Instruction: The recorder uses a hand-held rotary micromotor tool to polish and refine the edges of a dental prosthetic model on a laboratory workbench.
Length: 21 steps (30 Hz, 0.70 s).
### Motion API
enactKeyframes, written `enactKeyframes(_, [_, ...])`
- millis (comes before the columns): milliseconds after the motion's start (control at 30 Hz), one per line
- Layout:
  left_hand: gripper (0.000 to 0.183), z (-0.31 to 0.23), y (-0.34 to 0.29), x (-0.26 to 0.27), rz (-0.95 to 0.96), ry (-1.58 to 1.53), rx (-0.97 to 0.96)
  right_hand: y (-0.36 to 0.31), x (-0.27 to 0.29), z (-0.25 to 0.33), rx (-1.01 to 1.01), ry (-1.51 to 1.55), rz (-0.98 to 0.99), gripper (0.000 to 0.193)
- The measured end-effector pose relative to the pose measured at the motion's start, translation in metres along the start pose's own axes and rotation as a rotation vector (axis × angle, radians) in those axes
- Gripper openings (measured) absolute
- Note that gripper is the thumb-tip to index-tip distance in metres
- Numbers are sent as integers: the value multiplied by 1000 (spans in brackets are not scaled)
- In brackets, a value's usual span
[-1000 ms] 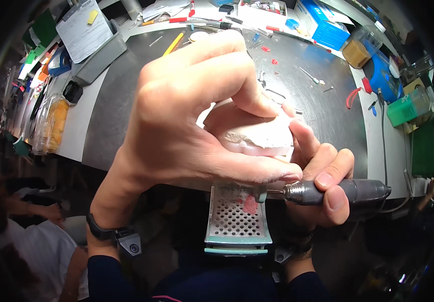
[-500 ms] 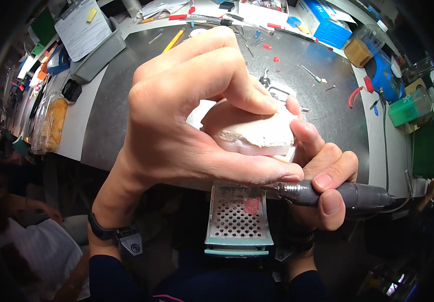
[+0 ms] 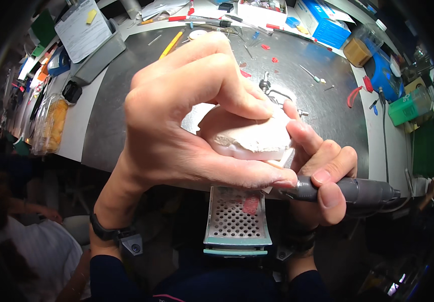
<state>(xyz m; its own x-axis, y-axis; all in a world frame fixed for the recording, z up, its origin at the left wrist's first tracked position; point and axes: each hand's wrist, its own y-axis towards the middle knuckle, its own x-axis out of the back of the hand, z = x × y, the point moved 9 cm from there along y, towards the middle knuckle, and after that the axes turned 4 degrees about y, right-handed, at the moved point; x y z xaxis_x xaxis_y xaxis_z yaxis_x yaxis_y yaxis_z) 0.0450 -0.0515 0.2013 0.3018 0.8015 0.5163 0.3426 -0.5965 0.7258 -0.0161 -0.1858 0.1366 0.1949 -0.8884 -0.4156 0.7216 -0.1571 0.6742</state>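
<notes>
A white plaster dental model (image 3: 244,132) is gripped in my left hand (image 3: 169,118), fingers on its top and thumb along its near lower side. Its near edge is rough, with a smoother whitish band beneath. My right hand (image 3: 327,168) is wrapped round a dark rotary handpiece (image 3: 365,192), which lies nearly level with its cord end to the right. Right fingertips also rest against the model's right side. The handpiece's front end is by my left thumb tip; its working tip is hidden. Below sits a perforated metal tray (image 3: 237,229) with a reddish patch.
Behind the hands, a metal hinged device (image 3: 265,83), red scraps (image 3: 275,60) and a small bur-like tool (image 3: 310,74) lie on the dark bench mat (image 3: 108,116). Pens, a blue box (image 3: 322,22) and a clipboard (image 3: 83,38) line the back. Another person sits at lower left.
Both hands and the model have shifted slightly left and down. The handpiece's metal front collar, plain before, is now mostly hidden near my left thumb.
</notes>
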Motion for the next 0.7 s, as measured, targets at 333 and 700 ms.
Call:
enactKeyframes(333, [59, 12, -15, 4, 3, -149, -36, -8, -5, -1, -53, -19, -27, 16])
enactKeyframes(700, [60, 15, -20, 4, 5, -173, -3, -6, -11, 0, 0, -36, 74, 17])
